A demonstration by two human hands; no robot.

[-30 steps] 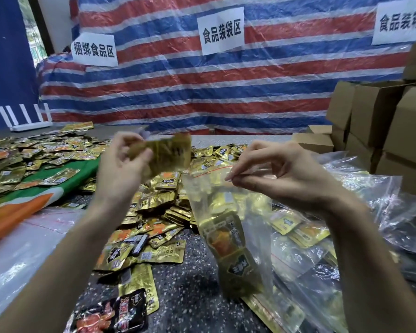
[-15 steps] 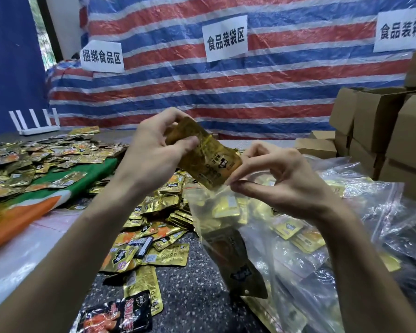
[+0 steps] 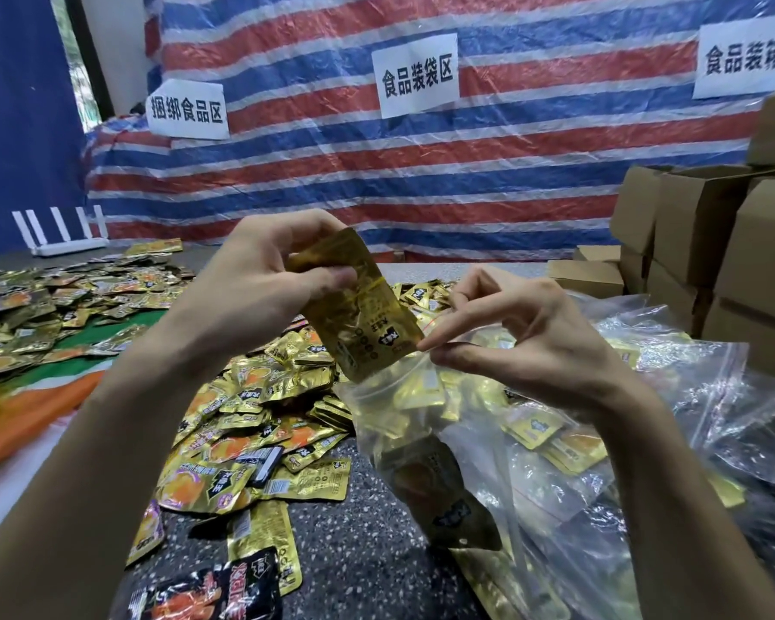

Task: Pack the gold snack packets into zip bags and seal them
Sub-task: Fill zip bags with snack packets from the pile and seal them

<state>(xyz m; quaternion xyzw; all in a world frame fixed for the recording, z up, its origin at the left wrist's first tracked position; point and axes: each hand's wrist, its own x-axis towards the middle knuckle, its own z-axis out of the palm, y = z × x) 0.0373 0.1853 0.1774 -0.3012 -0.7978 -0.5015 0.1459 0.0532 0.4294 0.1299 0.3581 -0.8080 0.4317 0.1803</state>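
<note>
Now, left of and below the left hand (image 3: pixel 260 284), a heap of loose packets (image 3: pixel 242 445) lies on the worktop (image 3: pixel 359 557). That hand grips one gold packet (image 3: pixel 363 315) by its upper end, the lower corner poised at the mouth of the zip bag (image 3: pixel 403 409). The right hand (image 3: pixel 524 337) pinches the bag's rim, keeping it open; an earlier-packed packet (image 3: pixel 444 503) sits inside. This looks like the filling step. Next, the packet likely needs sliding straight down past the rim before any sealing.
</note>
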